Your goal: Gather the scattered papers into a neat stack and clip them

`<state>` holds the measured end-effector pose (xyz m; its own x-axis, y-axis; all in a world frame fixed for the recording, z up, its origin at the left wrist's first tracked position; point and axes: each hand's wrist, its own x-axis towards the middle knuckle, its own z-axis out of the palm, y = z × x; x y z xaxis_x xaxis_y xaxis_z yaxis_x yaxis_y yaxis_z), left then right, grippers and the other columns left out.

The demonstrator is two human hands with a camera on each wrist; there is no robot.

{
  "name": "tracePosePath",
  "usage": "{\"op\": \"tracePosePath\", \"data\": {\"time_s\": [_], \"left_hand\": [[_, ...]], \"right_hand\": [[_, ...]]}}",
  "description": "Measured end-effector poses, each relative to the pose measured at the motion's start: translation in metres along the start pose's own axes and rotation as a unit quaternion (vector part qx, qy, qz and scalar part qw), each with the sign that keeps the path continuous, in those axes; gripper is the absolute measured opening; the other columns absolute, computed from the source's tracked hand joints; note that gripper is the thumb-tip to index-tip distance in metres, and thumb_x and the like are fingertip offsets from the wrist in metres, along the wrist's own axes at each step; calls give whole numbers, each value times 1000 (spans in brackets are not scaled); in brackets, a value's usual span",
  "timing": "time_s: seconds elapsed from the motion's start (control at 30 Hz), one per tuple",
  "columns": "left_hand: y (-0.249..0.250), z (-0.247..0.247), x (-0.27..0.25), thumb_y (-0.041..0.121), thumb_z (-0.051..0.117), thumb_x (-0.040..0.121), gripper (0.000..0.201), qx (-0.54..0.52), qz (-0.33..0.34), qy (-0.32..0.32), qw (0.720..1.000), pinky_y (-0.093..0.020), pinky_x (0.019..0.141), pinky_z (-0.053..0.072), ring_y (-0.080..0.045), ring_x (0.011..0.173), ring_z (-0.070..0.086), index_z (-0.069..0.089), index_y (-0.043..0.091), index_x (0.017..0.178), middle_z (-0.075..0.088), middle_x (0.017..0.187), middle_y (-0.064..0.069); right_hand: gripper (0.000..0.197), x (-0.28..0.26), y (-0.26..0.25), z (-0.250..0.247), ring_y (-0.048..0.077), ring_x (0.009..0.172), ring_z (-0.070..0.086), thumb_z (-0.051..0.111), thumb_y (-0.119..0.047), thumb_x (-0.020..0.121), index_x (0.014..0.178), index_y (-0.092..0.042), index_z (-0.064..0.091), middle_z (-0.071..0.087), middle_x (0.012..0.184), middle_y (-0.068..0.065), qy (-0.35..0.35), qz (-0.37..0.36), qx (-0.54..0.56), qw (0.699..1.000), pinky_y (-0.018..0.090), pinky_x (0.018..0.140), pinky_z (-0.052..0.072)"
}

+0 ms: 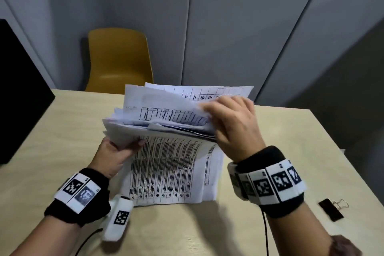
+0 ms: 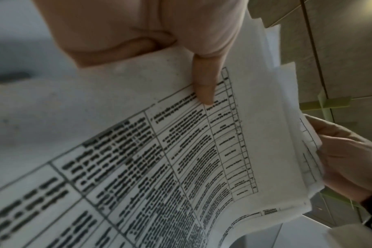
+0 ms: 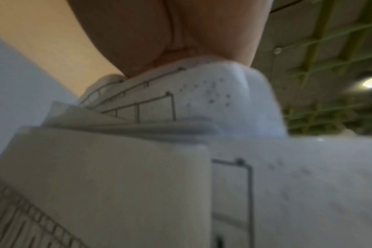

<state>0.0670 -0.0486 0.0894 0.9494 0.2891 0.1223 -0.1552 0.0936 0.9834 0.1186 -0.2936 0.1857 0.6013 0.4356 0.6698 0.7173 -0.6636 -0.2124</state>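
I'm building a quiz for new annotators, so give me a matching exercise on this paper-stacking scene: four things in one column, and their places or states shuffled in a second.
Things:
1. binder clip
2. papers
3. chair
4. left hand

Places or states:
A. mustard yellow, behind the table's far edge
B. grips the bundle's left corner
C. lies alone on the table, near its right edge
D. uneven bundle held by both hands, lower edge on the table

Pairs: 1-C, 2-D, 3-A, 4-B
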Motion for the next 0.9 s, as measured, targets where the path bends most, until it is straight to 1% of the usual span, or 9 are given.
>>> {"op": "tracePosePath", "data": {"time_s": [0.13, 0.2, 0.27, 0.33, 0.43, 0.53, 0.63, 0.77, 0.9], "left_hand": [[-1, -6, -6, -1, 66, 73, 25, 62, 6, 43, 997, -14, 48, 44, 3, 41, 49, 48, 8, 58, 53, 45, 5], [-1, -14, -6, 8, 72, 72, 28, 58, -4, 44, 997, -9, 49, 43, -2, 49, 53, 50, -1, 57, 52, 49, 0], [-2, -20, -6, 34, 86, 52, 45, 31, -12, 5, 999, -9, 62, 50, -10, 74, 65, 68, 0, 74, 69, 71, -1], [2, -17, -7, 54, 87, 31, 59, 9, -21, -22, 999, -11, 67, 52, -3, 75, 68, 76, 16, 74, 75, 76, 6], [1, -8, -6, 33, 87, 51, 28, 34, -14, -4, 999, -14, 64, 53, -13, 78, 68, 74, 14, 69, 75, 75, 2], [2, 6, -8, 5, 67, 80, 18, 128, 39, 60, 989, -27, 71, 57, -25, 83, 67, 68, 21, 72, 71, 75, -3], [9, 24, -14, 2, 64, 82, 35, 149, 103, 95, 979, -7, 62, 50, 10, 63, 62, 66, 31, 63, 66, 58, 26], [15, 26, -14, 7, 74, 74, 29, 112, 124, 89, 982, -3, 64, 47, 15, 70, 62, 70, 35, 72, 66, 67, 34], [5, 10, -15, 15, 75, 60, 49, 32, 37, 56, 997, -15, 74, 54, -5, 89, 67, 63, 19, 108, 72, 94, 8]], "right_hand": [[113, -33, 29, -2, 19, 139, 27, 69, -68, 54, 146, -25, 20, 27, 150, 6, 49, 109, 177, 977, 26, 115, 21], [138, -56, 45, 14, 12, 145, 14, 76, -70, 41, 146, -37, -6, 7, 158, -1, -30, 217, 263, 940, 24, 117, 18], [151, -72, 55, 32, 16, 137, 37, 88, -55, 33, 147, -27, -5, 28, 153, 9, -88, 327, 374, 863, 39, 111, 35], [123, -79, 61, 38, 8, 110, 62, 94, -34, 36, 137, -2, 32, 65, 120, 6, -102, 350, 448, 816, 33, 94, 52], [41, -80, 53, 43, -3, 80, 67, 81, 4, 61, 95, -12, 64, 74, 81, -16, -58, 347, 477, 805, 18, 75, 53], [45, -78, 39, 52, -8, 78, 64, 68, 13, 73, 87, -29, 65, 71, 79, -23, 3, 305, 421, 854, 16, 75, 51], [52, -68, 25, 55, -13, 72, 61, 67, 16, 73, 74, -36, 71, 70, 73, -26, 75, 295, 425, 853, 12, 71, 50], [42, -66, 21, 47, 11, 89, 67, 76, 3, 62, 100, -9, 64, 73, 93, -5, 99, 274, 466, 836, 28, 83, 55], [80, -84, 30, 54, 26, 102, 66, 83, -12, 55, 123, 9, 45, 65, 113, 20, 60, 349, 500, 791, 39, 88, 55]]}}
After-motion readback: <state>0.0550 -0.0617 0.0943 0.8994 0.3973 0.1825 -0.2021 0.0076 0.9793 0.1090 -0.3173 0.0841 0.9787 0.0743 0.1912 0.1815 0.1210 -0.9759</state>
